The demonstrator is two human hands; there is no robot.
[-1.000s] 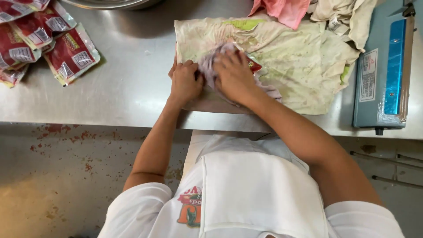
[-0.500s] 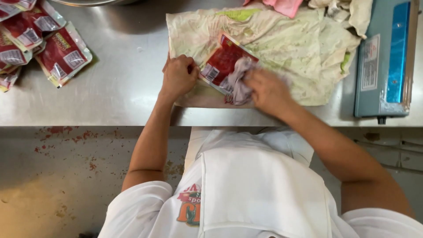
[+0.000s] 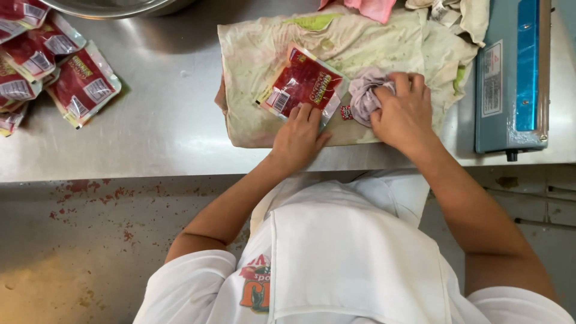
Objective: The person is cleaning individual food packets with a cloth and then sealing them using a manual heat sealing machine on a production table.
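Observation:
A red sealed pouch (image 3: 303, 84) with a clear edge lies on a stained cream cloth (image 3: 258, 60) spread over the steel counter (image 3: 168, 126). My left hand (image 3: 298, 137) presses down on the pouch's near edge, holding it flat. Just right of the pouch, my right hand (image 3: 403, 111) is closed around a bunched grey rag (image 3: 365, 96), which rests on the cloth.
Several more red pouches (image 3: 54, 75) lie piled at the counter's far left. A blue heat sealer (image 3: 511, 75) stands at the right. A steel bowl (image 3: 108, 6) and pink and cream cloths (image 3: 372, 7) sit at the back edge. Below is a stained floor (image 3: 78, 240).
The pouch, covered by both hands a second ago, now lies exposed. My right hand has drawn the rag off it to the right. My left hand has shifted right onto the pouch's near edge.

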